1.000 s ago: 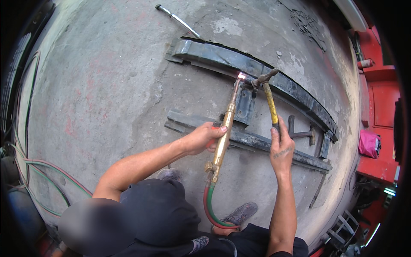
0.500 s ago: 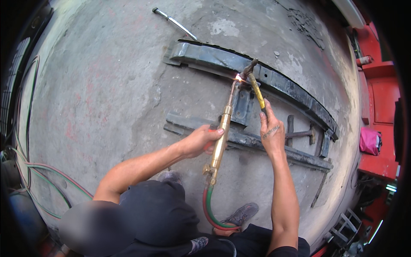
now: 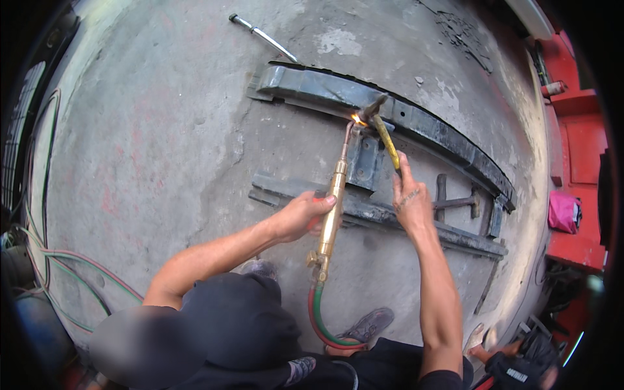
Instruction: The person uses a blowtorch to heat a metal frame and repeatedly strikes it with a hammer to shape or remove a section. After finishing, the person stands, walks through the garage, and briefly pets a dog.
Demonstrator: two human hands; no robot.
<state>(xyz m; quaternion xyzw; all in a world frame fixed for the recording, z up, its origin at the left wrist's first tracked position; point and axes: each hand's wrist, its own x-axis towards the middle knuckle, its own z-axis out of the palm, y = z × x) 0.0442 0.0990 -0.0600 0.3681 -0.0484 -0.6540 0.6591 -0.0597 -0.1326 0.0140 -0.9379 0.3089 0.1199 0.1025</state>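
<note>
My left hand point(image 3: 308, 216) is closed around a brass gas torch point(image 3: 330, 227), from whose lower end red and green hoses point(image 3: 316, 313) curve down. An orange flame point(image 3: 357, 119) burns at the torch tip, against a bracket point(image 3: 365, 159) where it meets a long curved metal beam point(image 3: 312, 84). My right hand point(image 3: 412, 199) grips a hammer point(image 3: 386, 140) by its yellow and black handle. The hammer head is beside the flame, over the joint of bracket and beam; whether it touches the metal I cannot tell.
A second metal beam point(image 3: 374, 209) lies nearer me, with another hammer point(image 3: 458, 203) beside it. Beyond the curved beam is a chrome bar point(image 3: 266, 38). Hoses point(image 3: 81, 266) run along the left. Red cabinets point(image 3: 578, 175) stand at right. Another person point(image 3: 523, 364) is at the lower right.
The torch tip has moved slightly left, and its flame looks more orange. The hammer head has shifted slightly left and nearer me. Another person has come into view at the lower right.
</note>
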